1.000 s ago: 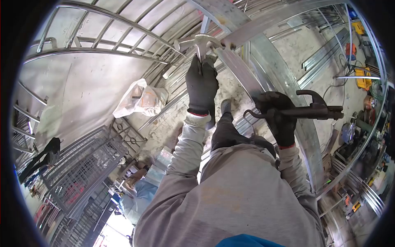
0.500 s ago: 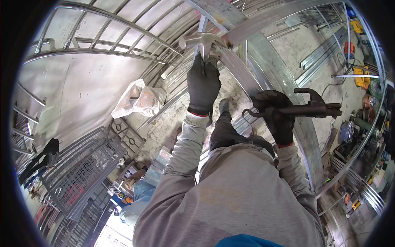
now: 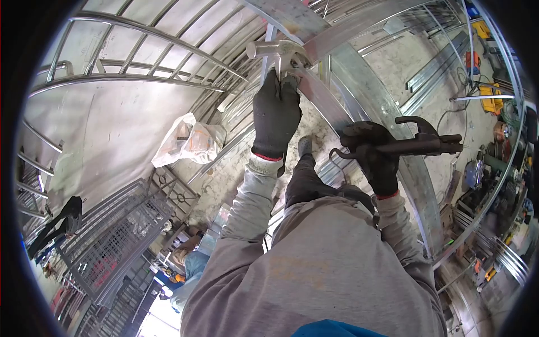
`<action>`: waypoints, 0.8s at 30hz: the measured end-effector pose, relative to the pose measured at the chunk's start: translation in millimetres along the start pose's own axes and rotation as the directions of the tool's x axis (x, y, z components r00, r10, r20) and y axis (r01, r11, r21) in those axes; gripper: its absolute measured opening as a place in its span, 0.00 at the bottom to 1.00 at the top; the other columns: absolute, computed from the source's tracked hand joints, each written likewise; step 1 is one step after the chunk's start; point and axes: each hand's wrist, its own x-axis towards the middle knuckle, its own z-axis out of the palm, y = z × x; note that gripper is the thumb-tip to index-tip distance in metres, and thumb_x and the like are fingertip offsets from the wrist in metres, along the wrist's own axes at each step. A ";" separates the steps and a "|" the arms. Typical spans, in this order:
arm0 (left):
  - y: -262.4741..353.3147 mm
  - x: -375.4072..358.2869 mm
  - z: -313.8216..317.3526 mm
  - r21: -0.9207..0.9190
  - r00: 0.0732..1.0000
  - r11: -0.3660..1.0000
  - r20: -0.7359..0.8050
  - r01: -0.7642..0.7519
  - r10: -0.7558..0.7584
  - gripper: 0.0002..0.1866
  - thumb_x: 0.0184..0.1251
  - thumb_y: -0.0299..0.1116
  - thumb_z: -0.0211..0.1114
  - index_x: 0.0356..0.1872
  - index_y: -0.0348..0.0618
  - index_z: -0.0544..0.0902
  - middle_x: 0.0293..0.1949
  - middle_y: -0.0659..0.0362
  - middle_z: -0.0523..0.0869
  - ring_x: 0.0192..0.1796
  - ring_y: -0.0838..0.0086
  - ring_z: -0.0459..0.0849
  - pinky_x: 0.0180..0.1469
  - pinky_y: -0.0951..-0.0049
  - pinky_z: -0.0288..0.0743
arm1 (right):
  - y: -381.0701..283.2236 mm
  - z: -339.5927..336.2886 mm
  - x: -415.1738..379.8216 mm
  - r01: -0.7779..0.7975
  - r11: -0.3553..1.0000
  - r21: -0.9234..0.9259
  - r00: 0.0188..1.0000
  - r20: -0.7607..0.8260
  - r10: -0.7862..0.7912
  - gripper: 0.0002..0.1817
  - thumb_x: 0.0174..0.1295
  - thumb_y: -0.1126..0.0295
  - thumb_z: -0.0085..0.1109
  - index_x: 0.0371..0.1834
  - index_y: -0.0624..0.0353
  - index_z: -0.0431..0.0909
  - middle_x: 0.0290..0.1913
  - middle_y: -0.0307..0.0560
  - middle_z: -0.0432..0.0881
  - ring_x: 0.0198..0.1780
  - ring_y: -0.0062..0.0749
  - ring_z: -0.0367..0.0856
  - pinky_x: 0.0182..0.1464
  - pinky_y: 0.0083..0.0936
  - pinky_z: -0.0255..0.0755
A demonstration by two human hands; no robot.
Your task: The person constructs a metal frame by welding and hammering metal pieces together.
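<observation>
My left hand [image 3: 276, 115], in a black glove with a red cuff edge, is wrapped round a claw hammer [image 3: 283, 50] just below its head. The hammer head overlaps the end of a square metal tube [image 3: 323, 101], where it meets a crossing tube [image 3: 359, 28] of the frame. In my right hand [image 3: 377, 160], also gloved, is a dark welding electrode holder [image 3: 424, 146]. Its lever and jaw end point right, and its cable [image 3: 336, 157] loops off on the left. A wide metal beam [image 3: 373, 87] runs diagonally behind the right hand.
A barred metal railing [image 3: 151, 42] and a pale panel [image 3: 101, 112] stand on the left, near a white plastic bag [image 3: 191, 140]. Metal grilles [image 3: 120, 230] lean at lower left, close to another person [image 3: 193, 269]. Yellow tools [image 3: 490, 100] and cables lie at right.
The view has shifted slightly, and the hammer head appears turned and moved a little upward. Both hands keep their holds, and the electrode holder has barely moved.
</observation>
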 end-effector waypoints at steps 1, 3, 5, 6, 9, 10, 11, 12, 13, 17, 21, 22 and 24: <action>0.5 -1.6 0.3 0.009 1.000 1.000 0.002 0.003 -0.003 0.11 0.79 0.33 0.61 0.49 0.34 0.83 0.25 0.41 0.84 0.27 0.43 0.86 0.30 0.52 0.75 | 1.0 -0.4 -1.6 -0.002 1.000 0.000 1.000 -0.006 0.002 0.23 0.77 0.73 0.60 0.72 0.71 0.74 0.64 0.59 0.87 0.63 0.44 0.90 0.68 0.46 0.84; -1.5 2.1 -3.7 0.113 0.998 0.991 0.027 -0.065 0.062 0.11 0.79 0.34 0.61 0.50 0.34 0.83 0.26 0.39 0.84 0.29 0.41 0.86 0.31 0.51 0.75 | 2.8 -0.7 -3.2 -0.041 0.998 0.053 0.999 -0.021 0.042 0.24 0.77 0.71 0.62 0.72 0.70 0.74 0.65 0.59 0.87 0.64 0.44 0.89 0.69 0.46 0.83; -1.0 4.4 -1.5 0.212 0.990 0.967 0.059 -0.140 0.130 0.12 0.79 0.34 0.62 0.50 0.35 0.83 0.27 0.38 0.85 0.30 0.39 0.86 0.31 0.50 0.75 | 5.5 -1.1 -1.5 -0.029 0.998 0.062 0.999 -0.019 0.030 0.24 0.78 0.70 0.63 0.72 0.70 0.74 0.65 0.59 0.86 0.63 0.44 0.89 0.69 0.46 0.83; -0.5 0.7 2.0 0.095 0.997 0.993 0.028 -0.075 0.073 0.12 0.79 0.34 0.62 0.50 0.34 0.83 0.28 0.37 0.85 0.30 0.37 0.86 0.31 0.49 0.75 | 6.7 -0.9 -2.3 -0.023 0.997 0.073 1.000 -0.016 0.024 0.24 0.78 0.69 0.63 0.72 0.70 0.74 0.65 0.59 0.86 0.63 0.45 0.89 0.69 0.47 0.83; -11.9 3.3 6.4 0.083 0.995 0.991 0.022 -0.103 0.101 0.13 0.80 0.35 0.62 0.51 0.33 0.83 0.29 0.35 0.85 0.32 0.35 0.85 0.32 0.47 0.75 | 7.3 -2.9 -4.3 -0.015 1.000 0.002 1.000 -0.025 0.015 0.25 0.77 0.70 0.65 0.72 0.70 0.74 0.65 0.59 0.86 0.63 0.45 0.89 0.69 0.47 0.83; -15.4 4.2 7.2 0.184 0.981 0.964 0.046 -0.193 0.188 0.14 0.80 0.35 0.61 0.52 0.32 0.83 0.29 0.35 0.85 0.32 0.34 0.85 0.32 0.47 0.75 | 7.9 -3.0 -4.1 -0.016 1.000 0.002 1.000 -0.023 0.017 0.25 0.77 0.70 0.65 0.72 0.70 0.74 0.65 0.59 0.86 0.63 0.45 0.89 0.69 0.47 0.83; -6.6 2.7 7.6 0.219 0.984 0.960 0.040 -0.177 0.173 0.15 0.80 0.35 0.62 0.53 0.30 0.83 0.30 0.35 0.85 0.34 0.34 0.86 0.34 0.46 0.76 | 9.1 -4.5 -1.9 -0.016 0.999 0.041 1.000 -0.001 0.016 0.24 0.77 0.70 0.65 0.72 0.70 0.75 0.65 0.59 0.86 0.64 0.45 0.89 0.69 0.48 0.83; -1.9 1.2 9.1 0.217 0.984 0.960 0.040 -0.180 0.175 0.15 0.80 0.35 0.62 0.53 0.30 0.83 0.30 0.35 0.85 0.34 0.34 0.86 0.34 0.46 0.76 | 9.1 -5.8 -0.3 -0.018 0.997 0.080 1.000 0.020 0.016 0.24 0.77 0.70 0.65 0.72 0.69 0.75 0.65 0.59 0.86 0.64 0.45 0.89 0.69 0.48 0.83; 1.0 -0.9 10.9 0.147 0.991 0.980 0.015 -0.132 0.131 0.16 0.80 0.35 0.62 0.54 0.30 0.83 0.30 0.35 0.85 0.34 0.35 0.86 0.35 0.45 0.76 | 8.2 -4.7 -0.6 -0.019 0.997 0.080 1.000 0.016 0.017 0.24 0.77 0.70 0.65 0.72 0.69 0.75 0.65 0.59 0.86 0.64 0.45 0.89 0.69 0.48 0.83; -0.7 -0.7 9.5 0.072 0.998 0.997 0.066 -0.023 0.019 0.16 0.79 0.34 0.62 0.54 0.30 0.83 0.31 0.34 0.86 0.35 0.34 0.86 0.34 0.46 0.76 | 3.7 -0.9 -4.3 -0.031 0.999 0.034 0.999 -0.032 0.032 0.23 0.77 0.71 0.66 0.71 0.69 0.76 0.65 0.59 0.87 0.65 0.44 0.89 0.69 0.45 0.83; -10.0 1.9 9.1 0.169 0.993 0.978 0.018 -0.121 0.120 0.15 0.79 0.33 0.61 0.55 0.30 0.83 0.29 0.38 0.86 0.30 0.43 0.87 0.33 0.52 0.76 | 4.1 3.8 -1.8 0.025 0.999 -0.024 0.999 -0.031 -0.025 0.22 0.79 0.73 0.60 0.72 0.70 0.75 0.60 0.56 0.90 0.58 0.35 0.91 0.51 0.26 0.85; -11.8 1.1 8.0 0.070 0.998 0.996 -0.014 -0.057 0.058 0.13 0.81 0.33 0.58 0.53 0.33 0.83 0.27 0.50 0.84 0.26 0.60 0.83 0.27 0.62 0.74 | 3.5 4.0 -2.9 0.024 1.000 -0.019 0.999 -0.029 -0.024 0.22 0.79 0.73 0.60 0.72 0.70 0.75 0.60 0.56 0.90 0.58 0.35 0.91 0.51 0.26 0.85; -13.6 1.0 1.5 -0.027 0.999 1.000 -0.050 0.005 -0.007 0.12 0.83 0.34 0.56 0.52 0.36 0.82 0.24 0.62 0.81 0.22 0.77 0.80 0.21 0.73 0.73 | -0.1 2.1 -3.9 -0.047 0.997 0.067 0.998 -0.046 0.051 0.23 0.76 0.75 0.63 0.71 0.70 0.76 0.64 0.58 0.87 0.63 0.44 0.90 0.69 0.42 0.84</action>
